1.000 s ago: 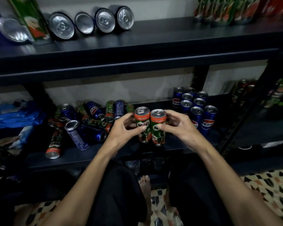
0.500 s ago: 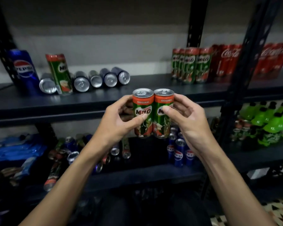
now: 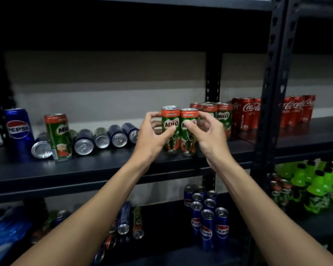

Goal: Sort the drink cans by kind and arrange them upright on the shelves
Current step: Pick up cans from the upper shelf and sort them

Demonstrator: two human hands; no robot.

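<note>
Two green-and-orange Milo cans stand side by side and upright at the middle shelf (image 3: pixel 104 167). My left hand (image 3: pixel 154 137) grips the left Milo can (image 3: pixel 170 127), thumb across its label. My right hand (image 3: pixel 210 137) holds the right Milo can (image 3: pixel 188 131) the same way. Their bases look to be touching the shelf surface, just left of a group of upright Milo cans (image 3: pixel 223 116). Upright Coca-Cola cans (image 3: pixel 248 114) follow to the right.
On the same shelf at left stand a Pepsi can (image 3: pixel 17 129) and a lone Milo can (image 3: pixel 59 137), with several cans lying on their sides (image 3: pixel 102 139). Below are upright Pepsi cans (image 3: pixel 206 217), a heap of mixed cans (image 3: pixel 123 221), and green bottles (image 3: pixel 315 185) right of a black upright post (image 3: pixel 271 93).
Both hands lifted the two Milo cans from the lower shelf up to the middle shelf and moved them right, close to the standing Milo group. The view tilted upward.
</note>
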